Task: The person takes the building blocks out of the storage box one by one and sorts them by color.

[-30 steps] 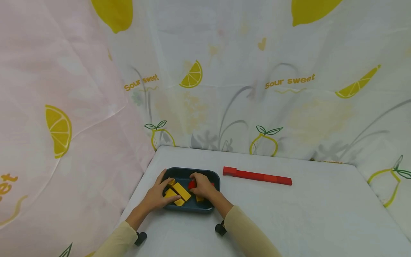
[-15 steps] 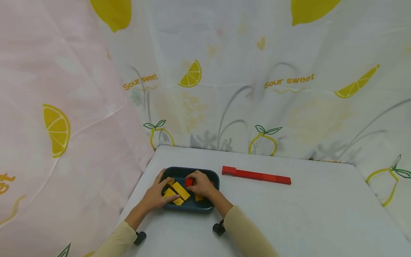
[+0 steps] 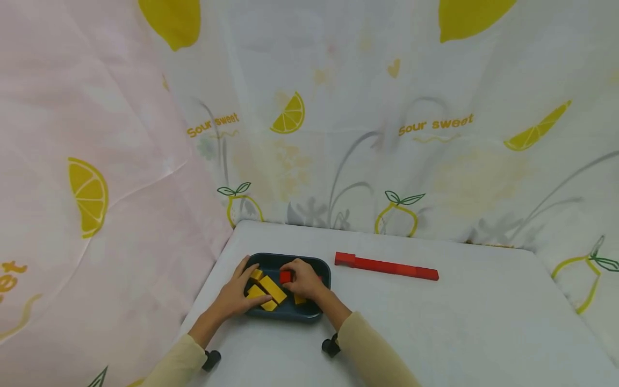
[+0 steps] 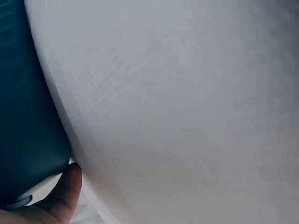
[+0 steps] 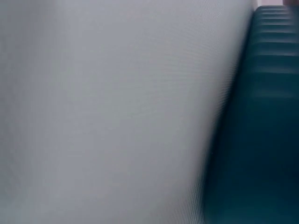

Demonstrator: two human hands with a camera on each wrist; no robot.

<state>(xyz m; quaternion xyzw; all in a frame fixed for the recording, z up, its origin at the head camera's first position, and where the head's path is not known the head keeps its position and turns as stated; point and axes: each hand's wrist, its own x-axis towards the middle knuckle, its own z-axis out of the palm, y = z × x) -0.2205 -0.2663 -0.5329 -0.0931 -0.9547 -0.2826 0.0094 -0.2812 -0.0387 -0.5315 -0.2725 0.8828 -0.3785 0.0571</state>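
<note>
In the head view, a dark blue tray sits on the white table with several yellow blocks in its left part. My left hand grips the tray's left side, its thumb reaching in over the yellow blocks. One finger shows against the tray's outer wall in the left wrist view. Inside the tray, my right hand pinches a red block between thumb and fingers. Another yellow block lies partly hidden beneath that hand. The right wrist view has only the tray's wall and tabletop.
A row of red blocks lies on the table right of the tray, its left end block standing higher. Behind the table hangs a lemon-print cloth, and a pink cloth hangs at the left.
The right hand has shifted slightly left within the tray, and the red block shows more clearly in its pinch. The left hand and the red row stay in place.
</note>
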